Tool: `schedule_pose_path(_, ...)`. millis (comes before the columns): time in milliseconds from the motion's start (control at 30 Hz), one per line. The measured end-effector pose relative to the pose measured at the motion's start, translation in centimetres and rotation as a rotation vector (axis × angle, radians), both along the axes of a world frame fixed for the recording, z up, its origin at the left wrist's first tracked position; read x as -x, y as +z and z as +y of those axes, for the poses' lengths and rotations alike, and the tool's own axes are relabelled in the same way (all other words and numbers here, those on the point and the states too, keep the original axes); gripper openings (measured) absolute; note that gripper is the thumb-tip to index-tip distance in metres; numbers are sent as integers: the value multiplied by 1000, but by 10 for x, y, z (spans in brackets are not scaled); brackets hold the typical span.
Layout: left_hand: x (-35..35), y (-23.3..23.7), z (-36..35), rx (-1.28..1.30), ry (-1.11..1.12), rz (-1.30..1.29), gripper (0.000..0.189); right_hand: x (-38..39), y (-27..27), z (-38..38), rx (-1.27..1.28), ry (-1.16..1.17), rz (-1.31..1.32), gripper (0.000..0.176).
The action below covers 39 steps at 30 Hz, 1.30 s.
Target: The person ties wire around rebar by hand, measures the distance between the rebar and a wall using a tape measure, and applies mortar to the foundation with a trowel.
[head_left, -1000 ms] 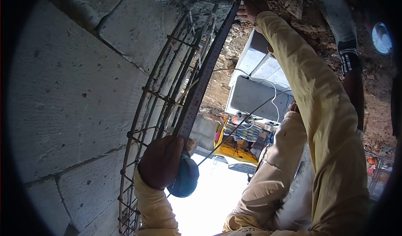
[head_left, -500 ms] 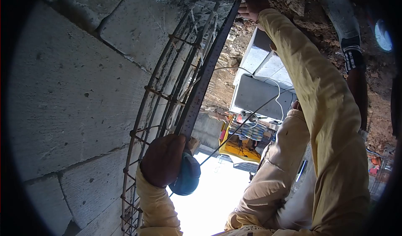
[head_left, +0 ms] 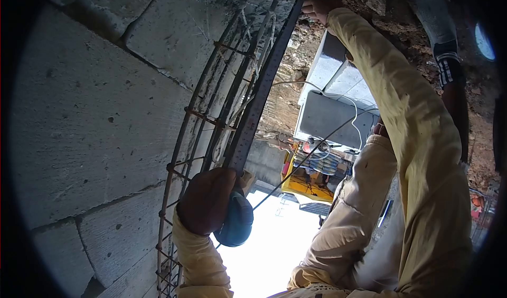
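- Blockwork of grey concrete (head_left: pixel 95 113) backs a rusty steel rebar cage (head_left: pixel 203 115).
- Left hand (head_left: pixel 206 200) is clenched around a dark blue round tape-measure case (head_left: pixel 235 221).
- Grey metal tape blade (head_left: pixel 259 94) lies stretched along the cage.
- Right hand (head_left: pixel 318 3) pinches the blade's far end; the reading is apparently not yet taken.

A rebar cage (head_left: pixel 211 123) stands against the right edge of the block wall (head_left: pixel 79 113). Along the cage's right side runs a tape blade (head_left: pixel 259 92), from the tape case (head_left: pixel 235 221) in the left hand (head_left: pixel 206 200) below to the right hand (head_left: pixel 317 2) gripping its top end. Stacked blocks (head_left: pixel 327 118) lie right of the blade, behind the right sleeve (head_left: pixel 401 113).
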<state>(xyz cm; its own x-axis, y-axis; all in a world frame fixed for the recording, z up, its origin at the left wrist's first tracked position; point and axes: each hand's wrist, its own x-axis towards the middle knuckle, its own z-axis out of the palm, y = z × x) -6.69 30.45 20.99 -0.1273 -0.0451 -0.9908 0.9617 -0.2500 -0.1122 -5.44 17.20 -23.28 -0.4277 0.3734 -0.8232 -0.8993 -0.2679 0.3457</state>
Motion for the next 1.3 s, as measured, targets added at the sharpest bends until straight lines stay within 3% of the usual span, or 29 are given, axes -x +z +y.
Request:
schedule_pose_path(67,0,0,0,-10,40,47,33,-1,12,3,43,71,-149,35)
schedule_pose_path(167,-6,0,0,-27,101,141,34,-2,10,2,44,13,-70,33)
schedule_pose_path(267,-9,-4,1,-20,97,124,35,-21,24,9,101,109,-32,32)
schedule_pose_path(333,-5,-2,1,-19,74,84,36,10,-8,-4,-88,133,-49,38)
schedule_pose_path(533,-16,-3,-6,-208,377,512,37,-12,16,6,-111,249,-161,36)
schedule_pose_path(767,-15,-1,-5,-153,247,409,39,-2,1,-4,-86,127,-65,29)
schedule_pose_path(900,-17,-1,-3,-83,176,310,36,8,5,-5,-90,63,-205,35)
schedule_pose_path(933,-16,-2,-2,-75,188,299,35,9,2,-11,-191,195,-370,35)
schedule_pose_path(967,-24,-6,0,-28,77,223,30,8,6,-10,-136,157,-310,35)
schedule_pose_path(1067,-12,0,-3,-80,146,260,36,13,4,-8,-68,104,-238,34)
schedule_pose_path(1100,-39,-9,-7,-166,277,457,36,11,6,-7,-61,102,-225,34)
schedule_pose_path(1200,-45,-10,-7,-145,227,446,37,0,12,-3,-78,114,-214,32)
schedule_pose_path(1300,-38,-11,-5,-32,-7,228,38,8,1,-3,-116,64,-140,26)
